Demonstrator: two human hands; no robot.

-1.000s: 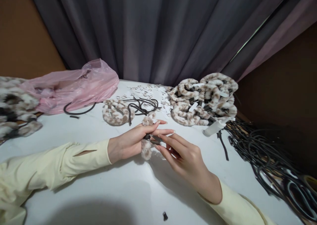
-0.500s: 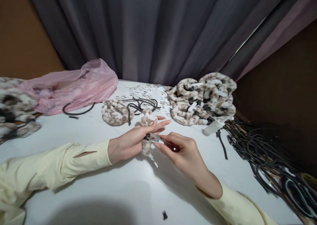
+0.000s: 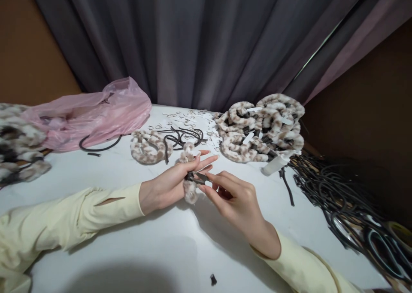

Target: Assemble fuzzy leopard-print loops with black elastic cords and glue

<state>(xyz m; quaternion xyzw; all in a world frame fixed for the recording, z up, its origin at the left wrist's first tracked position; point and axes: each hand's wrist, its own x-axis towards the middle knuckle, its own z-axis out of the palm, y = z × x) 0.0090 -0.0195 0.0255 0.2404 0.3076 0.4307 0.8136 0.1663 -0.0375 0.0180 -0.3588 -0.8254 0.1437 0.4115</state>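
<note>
My left hand [image 3: 172, 182] pinches a fuzzy cream-and-brown spotted hair tie [image 3: 189, 189] above the white table [image 3: 135, 241]; its thumb and forefinger grip the dark end, the other fingers stretched out. My right hand [image 3: 233, 196] meets it from the right, fingertips closed on a small dark and silvery piece [image 3: 200, 178] at the tie's end. What that piece is I cannot make out. Both sleeves are pale yellow.
A pile of finished fuzzy ties [image 3: 260, 127] lies at the back right, one loose tie [image 3: 146, 146] and dark cords [image 3: 182, 137] at the back centre with small metal rings [image 3: 186, 117]. A pink plastic bag [image 3: 90, 114] lies left, black elastic loops [image 3: 347, 198] right, a white tube [image 3: 273, 165] nearby, a dark bit [image 3: 213, 279] in front.
Both hands stay joined at the fuzzy tie and have shifted slightly up and left. The right fingers have curled in and regripped the small piece.
</note>
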